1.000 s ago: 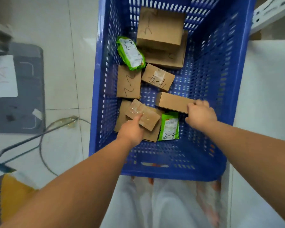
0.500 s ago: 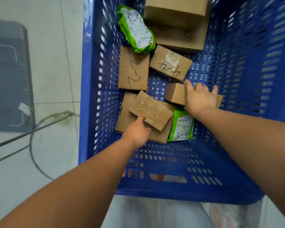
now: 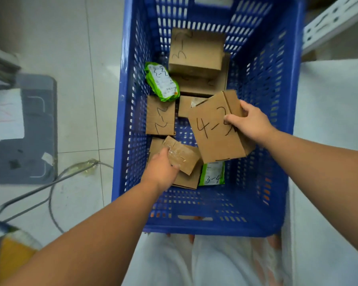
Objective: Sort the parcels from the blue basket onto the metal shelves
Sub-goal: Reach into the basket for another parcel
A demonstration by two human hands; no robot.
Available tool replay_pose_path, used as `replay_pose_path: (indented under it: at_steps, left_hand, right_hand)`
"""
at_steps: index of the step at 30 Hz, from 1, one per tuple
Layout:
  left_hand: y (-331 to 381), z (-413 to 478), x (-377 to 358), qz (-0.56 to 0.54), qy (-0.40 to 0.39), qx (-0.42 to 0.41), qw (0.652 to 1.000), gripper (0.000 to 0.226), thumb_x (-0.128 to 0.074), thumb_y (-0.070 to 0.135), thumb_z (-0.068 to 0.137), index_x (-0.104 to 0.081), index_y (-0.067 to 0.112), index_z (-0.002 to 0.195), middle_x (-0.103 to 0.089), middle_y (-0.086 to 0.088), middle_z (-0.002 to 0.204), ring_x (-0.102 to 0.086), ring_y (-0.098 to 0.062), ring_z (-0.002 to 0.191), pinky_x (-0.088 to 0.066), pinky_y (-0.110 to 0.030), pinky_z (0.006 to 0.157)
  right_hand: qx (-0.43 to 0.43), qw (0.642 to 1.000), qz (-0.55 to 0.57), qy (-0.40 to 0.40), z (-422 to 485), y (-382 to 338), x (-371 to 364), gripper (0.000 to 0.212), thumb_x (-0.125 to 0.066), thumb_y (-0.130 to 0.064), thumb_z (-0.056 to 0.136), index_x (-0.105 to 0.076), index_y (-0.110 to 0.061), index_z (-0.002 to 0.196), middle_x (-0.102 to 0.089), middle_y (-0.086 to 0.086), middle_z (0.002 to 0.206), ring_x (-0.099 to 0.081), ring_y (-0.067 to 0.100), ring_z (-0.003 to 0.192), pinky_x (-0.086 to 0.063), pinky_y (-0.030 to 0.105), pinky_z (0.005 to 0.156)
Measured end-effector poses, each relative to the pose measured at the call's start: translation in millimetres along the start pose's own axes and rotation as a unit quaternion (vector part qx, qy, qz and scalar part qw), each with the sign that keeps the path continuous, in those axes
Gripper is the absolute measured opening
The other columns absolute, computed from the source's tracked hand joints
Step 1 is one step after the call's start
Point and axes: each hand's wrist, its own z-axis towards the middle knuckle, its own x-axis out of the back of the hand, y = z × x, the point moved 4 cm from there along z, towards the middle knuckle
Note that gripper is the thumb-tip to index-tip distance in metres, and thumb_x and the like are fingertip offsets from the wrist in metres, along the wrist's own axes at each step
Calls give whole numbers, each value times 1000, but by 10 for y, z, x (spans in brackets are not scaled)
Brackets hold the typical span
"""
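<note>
The blue basket (image 3: pixel 128 112) stands on the floor in front of me with several cardboard parcels and two green mailer bags inside. My right hand (image 3: pixel 251 122) grips a brown box marked "4-3" (image 3: pixel 213 131) and holds it tilted above the other parcels. My left hand (image 3: pixel 162 169) grips a small taped brown box (image 3: pixel 183 155) lying on a flat box at the basket's near left. A box marked "3-2" (image 3: pixel 195 51) sits at the far end. A green bag (image 3: pixel 161 81) lies at the left wall, another marked "3-4" (image 3: pixel 212 174) near the front.
A white perforated metal shelf upright (image 3: pixel 335 19) shows at the top right. A white surface (image 3: pixel 329 141) runs along the basket's right side. On the tiled floor to the left lie a grey mat (image 3: pixel 35 141) and a cable (image 3: pixel 56 178).
My right hand has lifted the long brown box and turned it so its "4-3" face shows. My left hand has closed round the small taped box. The camera pulled back.
</note>
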Motion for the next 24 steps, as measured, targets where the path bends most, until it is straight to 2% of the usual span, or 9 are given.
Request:
replay_pose_path:
  at_steps: [2,4,8,10,15,18,20,21,24]
  left_hand:
    - [237,-132,113,16,20,-30,999,66,-54,27,91,-21,23,149,-46,-10,134,-59,-27,104,-51,-38,87]
    - [464,-290,233,14,35,-49,998,68,-53,34,93,-19,20,150,-37,-10,146,-48,-28,124,-41,-37,102]
    - [849,-652,468,-37,50,-70,996,77,-55,46,91,-18,14,151,-34,-8,151,-36,-24,136,-33,-36,111]
    - [1007,-889,617,-35,58,-95,993,79,-57,46,90,-17,16,151,-34,-5,151,-36,-22,136,-33,-36,110]
    - [1282,-1642,1108,45,70,-145,986,82,-66,35,87,-16,25,151,-35,-3,151,-40,-21,134,-36,-37,108]
    - [1432,-2090,1414,53,71,-149,985,63,-51,19,94,-22,29,149,-42,-5,147,-51,-25,124,-48,-38,96]
    - [1568,-2406,1601,33,83,-158,983,55,-44,15,95,-28,28,147,-47,-4,143,-57,-26,114,-53,-36,83]
    - [1645,-2563,1669,22,87,-168,982,54,-46,15,95,-31,26,146,-48,-3,142,-57,-25,113,-52,-34,81]
    - [1855,-3050,1848,-4,86,-214,973,50,-52,18,95,-36,20,143,-50,-1,139,-53,-22,118,-46,-31,91]
  right_hand:
    - [12,999,17,-32,-182,-141,157,47,-63,-41,86,-49,-33,131,-59,-8,112,-56,16,103,-44,35,95]
    - [16,999,23,-40,-358,-235,303,52,-65,-41,85,-48,-31,133,-60,-8,110,-57,16,104,-44,37,95]
    - [6,995,95,-33,-746,-354,599,72,-69,-50,73,-44,-30,138,-63,-5,117,-61,17,107,-46,43,98]
    - [-13,987,153,-36,-954,-411,740,84,-71,-52,71,-38,-26,143,-62,-3,119,-60,18,109,-46,46,100]
    - [-34,961,266,-70,-1614,-494,1058,81,-72,-37,79,-31,-26,148,-61,2,124,-63,20,108,-51,47,94]
    - [-23,954,292,-70,-2119,-683,1254,76,-69,-30,85,-27,-25,149,-59,2,125,-63,18,105,-54,35,81]
    - [-14,951,300,-75,-2444,-817,1336,75,-69,-29,85,-28,-25,148,-60,2,124,-63,19,106,-55,37,83]
    - [-6,950,304,-74,-2603,-895,1362,75,-69,-29,85,-29,-25,148,-60,3,124,-64,19,106,-55,38,85]
    - [19,946,321,-52,-3078,-1125,1439,72,-69,-29,84,-33,-26,146,-62,5,125,-65,19,105,-55,36,82]
